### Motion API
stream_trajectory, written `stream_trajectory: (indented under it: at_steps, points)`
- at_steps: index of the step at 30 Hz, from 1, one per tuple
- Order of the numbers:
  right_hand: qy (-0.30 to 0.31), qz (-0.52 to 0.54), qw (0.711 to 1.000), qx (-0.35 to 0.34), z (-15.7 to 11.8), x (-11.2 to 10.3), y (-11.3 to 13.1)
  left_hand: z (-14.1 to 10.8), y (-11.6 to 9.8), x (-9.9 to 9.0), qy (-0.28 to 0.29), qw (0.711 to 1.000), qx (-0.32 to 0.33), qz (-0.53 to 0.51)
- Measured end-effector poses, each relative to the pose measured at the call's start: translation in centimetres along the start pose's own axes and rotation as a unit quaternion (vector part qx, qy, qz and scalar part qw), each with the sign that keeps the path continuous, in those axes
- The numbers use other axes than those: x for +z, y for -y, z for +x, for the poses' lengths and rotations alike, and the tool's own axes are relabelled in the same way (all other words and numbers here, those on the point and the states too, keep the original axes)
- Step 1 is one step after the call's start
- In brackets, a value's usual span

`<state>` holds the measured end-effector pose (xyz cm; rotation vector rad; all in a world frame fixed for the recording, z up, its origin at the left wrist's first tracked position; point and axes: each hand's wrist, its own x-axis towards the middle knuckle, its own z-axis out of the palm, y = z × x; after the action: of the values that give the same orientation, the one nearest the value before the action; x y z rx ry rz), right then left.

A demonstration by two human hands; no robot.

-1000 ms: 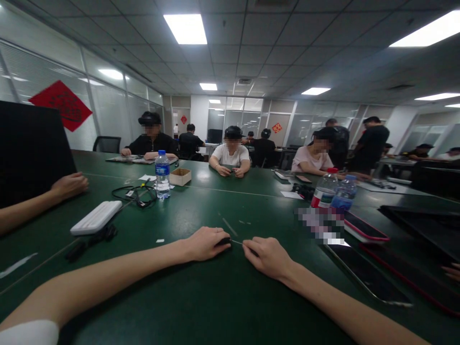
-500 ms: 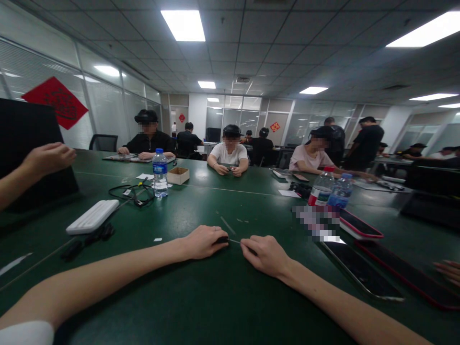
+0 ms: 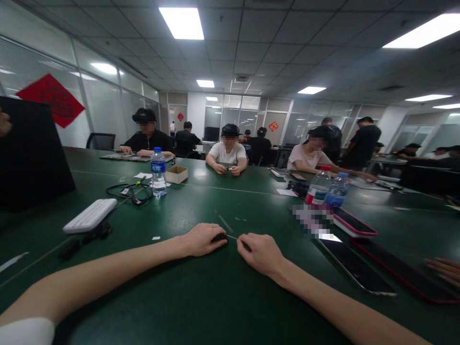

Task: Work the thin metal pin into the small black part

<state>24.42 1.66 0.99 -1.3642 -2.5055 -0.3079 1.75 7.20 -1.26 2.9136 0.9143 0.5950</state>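
My left hand (image 3: 206,239) rests low over the green table (image 3: 172,287), its fingers curled around a small dark object (image 3: 219,236). From that object a thin pale line (image 3: 232,236), perhaps a thin rod or cord, runs across the gap to my right hand (image 3: 259,251). Thumb and fingers of the right hand are pinched together at the line's other end. Something dark shows between those fingers, but its shape is mostly hidden. The two hands are a short way apart, roughly level with each other.
Phones (image 3: 355,266) lie to the right, near two bottles (image 3: 318,187). On the left are a white power strip-like device (image 3: 90,215), black cables (image 3: 131,194), a water bottle (image 3: 158,172) and a small box (image 3: 177,175). Another person's hand (image 3: 443,270) rests at the right edge.
Another person's hand at the left has drawn back to the frame's edge. The view has shifted slightly; my two hands keep nearly the same pose, with the thin line still between them.
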Motion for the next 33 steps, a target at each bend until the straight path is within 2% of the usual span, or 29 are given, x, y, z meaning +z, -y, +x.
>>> stream_trajectory:
  at_steps: [10, 21, 33]
  points:
    - [0.014, 0.001, 1.000, 0.018, 0.00, -0.42, 0.31, -0.12, -0.16, -0.17, -0.012, 1.000, -0.002, 0.002]
    - [0.020, 0.009, 1.000, 0.009, -0.04, -0.50, 0.22, -0.14, -0.13, -0.23, -0.009, 1.000, -0.002, -0.003]
    - [-0.014, 0.005, 1.000, -0.005, -0.04, 0.19, -0.07, -0.15, -0.20, -0.08, -0.022, 1.000, -0.006, 0.005]
